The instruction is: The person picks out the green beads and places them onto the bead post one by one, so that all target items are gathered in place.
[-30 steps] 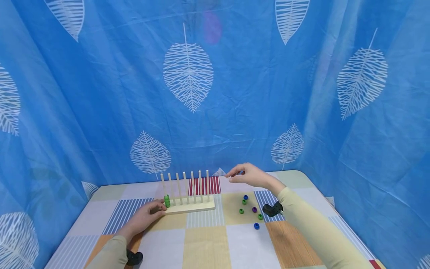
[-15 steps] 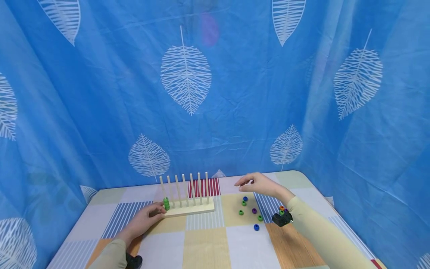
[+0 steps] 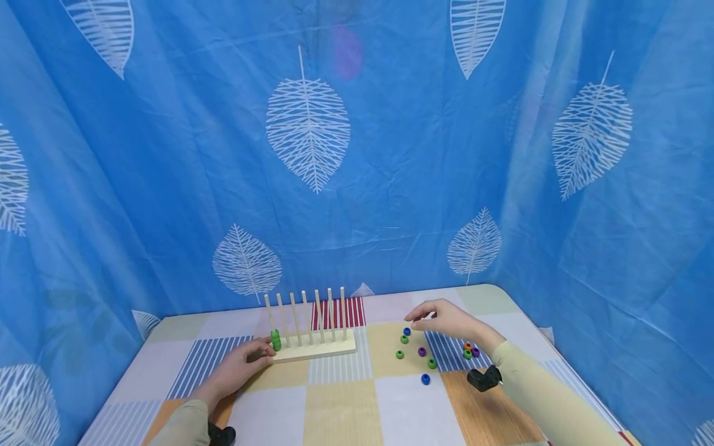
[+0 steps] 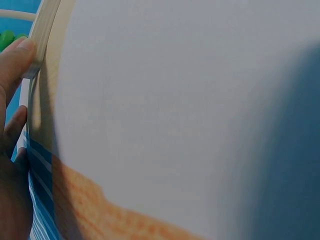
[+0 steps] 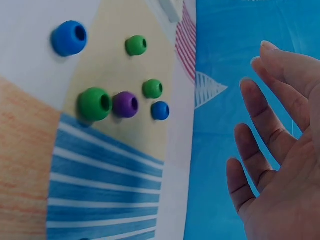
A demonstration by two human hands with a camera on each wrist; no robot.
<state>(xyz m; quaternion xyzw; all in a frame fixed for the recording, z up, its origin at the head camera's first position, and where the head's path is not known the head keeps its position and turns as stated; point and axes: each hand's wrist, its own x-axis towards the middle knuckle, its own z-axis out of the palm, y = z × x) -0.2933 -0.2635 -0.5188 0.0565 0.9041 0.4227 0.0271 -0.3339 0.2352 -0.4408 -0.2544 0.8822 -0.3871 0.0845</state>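
A pale wooden stand (image 3: 318,351) carries a row of several upright pegs. Green beads (image 3: 276,339) are stacked on its leftmost peg. My left hand (image 3: 240,365) holds the stand's left end; in the left wrist view the thumb (image 4: 17,59) lies along the end of the base. Hovering over the table to the right is my right hand (image 3: 449,319), fingers relaxed and nothing between them. Its fingertips are nearest a blue bead (image 3: 407,332). Close by lie green beads (image 5: 152,89), a purple bead (image 5: 125,104) and another blue bead (image 5: 69,38).
An orange bead (image 3: 468,346), a green bead (image 3: 467,355) and a purple bead (image 3: 476,352) sit clustered below the right forearm. A patchwork-patterned cloth (image 3: 340,409) covers the table. Blue curtain (image 3: 390,155) with white leaf prints hangs behind and at both sides.
My right hand has moved right and down, away from the stand and towards the loose beads. A cluster of beads has come into sight beside its wrist. The left hand stays at the stand.
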